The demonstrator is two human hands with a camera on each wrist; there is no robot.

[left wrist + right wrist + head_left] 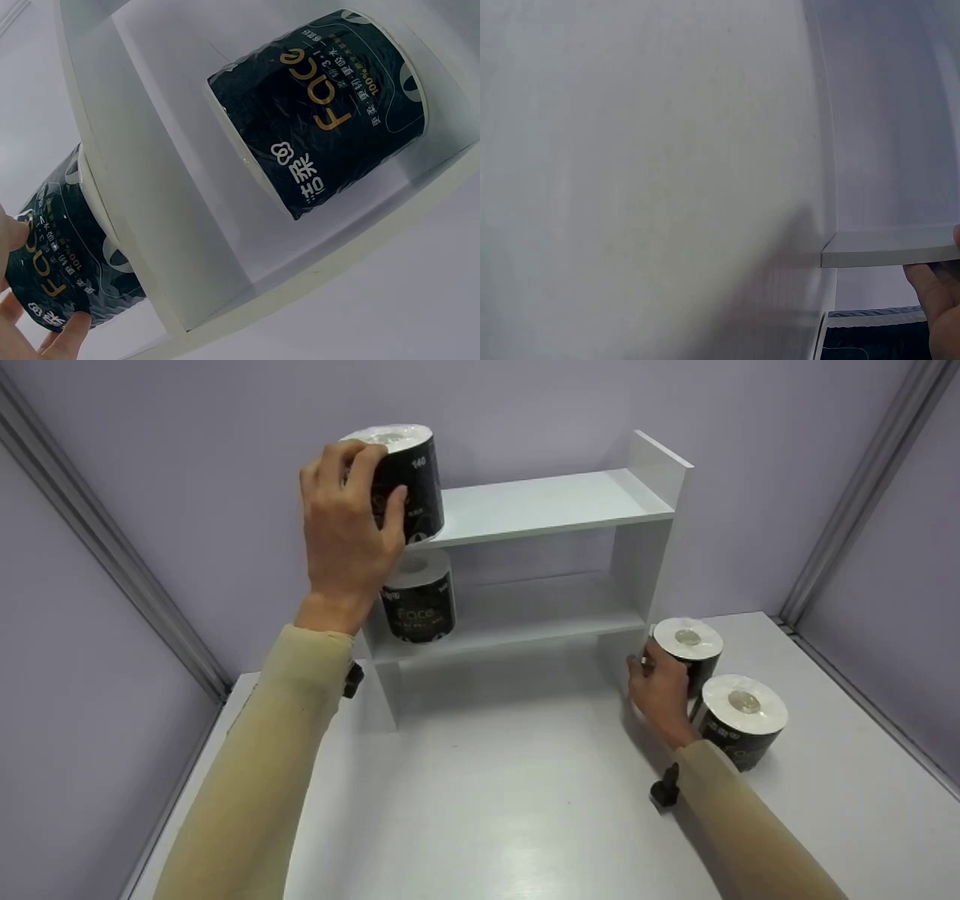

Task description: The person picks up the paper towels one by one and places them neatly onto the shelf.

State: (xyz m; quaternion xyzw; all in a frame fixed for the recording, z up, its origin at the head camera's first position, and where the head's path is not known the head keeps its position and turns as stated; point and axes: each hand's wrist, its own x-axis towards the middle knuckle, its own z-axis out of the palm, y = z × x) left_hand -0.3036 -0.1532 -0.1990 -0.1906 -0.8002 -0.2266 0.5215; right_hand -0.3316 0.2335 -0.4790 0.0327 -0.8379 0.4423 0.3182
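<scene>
Two bare hands are at work: in the upper left of the frame, the left hand (345,514) grasps a paper roll (421,487), thumb across its dark wrapper and fingers bent over its upper rim and left side; at the right, the right hand (664,694) appears to pinch the lower front edge of a white shelf unit (643,562), with fingers on both sides of that upright board. The grasped roll is upright at the left end of the top shelf (540,506); whether its base bears fully on the board I cannot tell. Directly below, at the left of the middle shelf (525,611), sits a second roll (420,604), its wrapper lettered "Face" in gold. The rest of both shelves, to the right, is bare. Lower right, just outside the unit, two more rolls, a rear roll (686,639) and a front roll (750,712), stand on the white table (495,810), close together. Beyond are pale lilac walls (525,405). From where I stand, this looks like the step of placing a roll up top while the other hand steadies the unit. The next move seems to call for lowering the roll squarely, well back from the front edge, then loosening the fingers without tipping it; the pair on the table would remain to be shelved.
</scene>
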